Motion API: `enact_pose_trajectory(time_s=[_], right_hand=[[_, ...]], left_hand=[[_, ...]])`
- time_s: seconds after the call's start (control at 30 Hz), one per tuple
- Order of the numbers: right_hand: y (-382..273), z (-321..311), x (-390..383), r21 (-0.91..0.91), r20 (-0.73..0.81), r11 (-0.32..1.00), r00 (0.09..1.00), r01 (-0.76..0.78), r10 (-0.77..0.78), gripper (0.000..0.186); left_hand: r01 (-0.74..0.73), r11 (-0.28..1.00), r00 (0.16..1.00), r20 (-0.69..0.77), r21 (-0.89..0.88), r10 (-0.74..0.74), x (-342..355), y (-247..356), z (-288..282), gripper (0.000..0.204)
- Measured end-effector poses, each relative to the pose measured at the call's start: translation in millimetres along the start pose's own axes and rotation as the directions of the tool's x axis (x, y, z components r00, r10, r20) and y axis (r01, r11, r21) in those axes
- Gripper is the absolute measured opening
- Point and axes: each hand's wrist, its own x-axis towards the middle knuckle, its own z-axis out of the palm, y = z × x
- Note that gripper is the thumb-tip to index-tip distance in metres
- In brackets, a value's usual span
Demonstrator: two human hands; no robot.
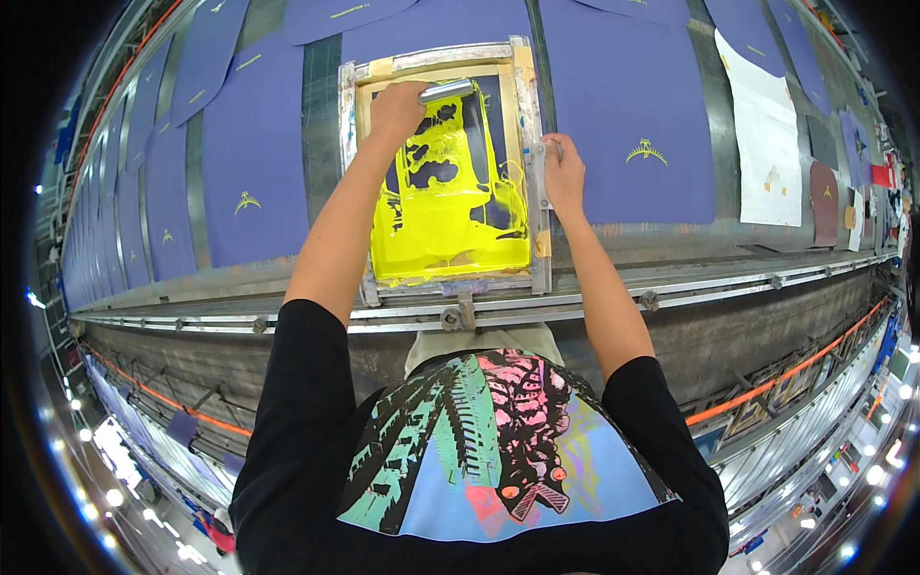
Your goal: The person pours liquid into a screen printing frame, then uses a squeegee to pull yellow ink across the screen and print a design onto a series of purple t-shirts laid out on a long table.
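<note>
And here we are at the printing stroke, by the look of it: bright yellow ink [450, 259] spread inside the screen frame [349, 115], which lies flat on the worktop [323, 105], its near end close to the metal rail [537, 311] along the near edge. The left hand [398, 113] is wrapped firmly around one end of the silver squeegee [447, 91], up at the frame's far end! Over on the other side, the right hand [563, 174] curls against the frame's right side; whether it's clenched there or just steadying, I can't tell.

Look at that coverage: thick and glossy towards the near end, patchy beyond, with dark mesh showing through. So the next move seems to call for an even, firm pull down the mesh towards the near edge, the frame held dead still. Let it slip and the print could smear! Purple panels [628, 105] flank it along the worktop, left and right, several carrying a yellow emblem [647, 151] towards the near edge.
</note>
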Motion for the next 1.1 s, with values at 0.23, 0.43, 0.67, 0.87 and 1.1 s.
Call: enact_pose_trajectory(time_s=[0.23,0.43,0.67,0.87,1.1], right_hand=[[2,-4,-3,-0.005,0.043,0.996,0.995,-0.092,0.092,0.019],[37,0,6,0.011,0.022,1.0,1.0,-0.023,0.022,0.021],[-22,1,15,-0.033,0.019,0.999,0.999,-0.039,0.04,0.02],[-66,73,-23,0.083,0.035,0.992,0.994,0.096,-0.099,0.02],[-163,304,-135,0.129,0.004,0.99,0.998,0.056,-0.057,0.019]], left_hand=[[-0.038,0.997,0.999,0.011,0.072,0.037,-106,35,18,0.036],[-0.193,0.973,0.974,-0.144,-0.123,0.175,-217,58,28,0.038],[-0.114,0.979,0.987,-0.128,-0.169,0.093,-267,49,-19,0.042],[-0.086,0.989,0.963,-0.265,-0.123,0.051,-277,35,-40,0.05],[-0.019,0.967,1.0,-0.012,-0.254,0.016,-340,-266,-139,0.044]])
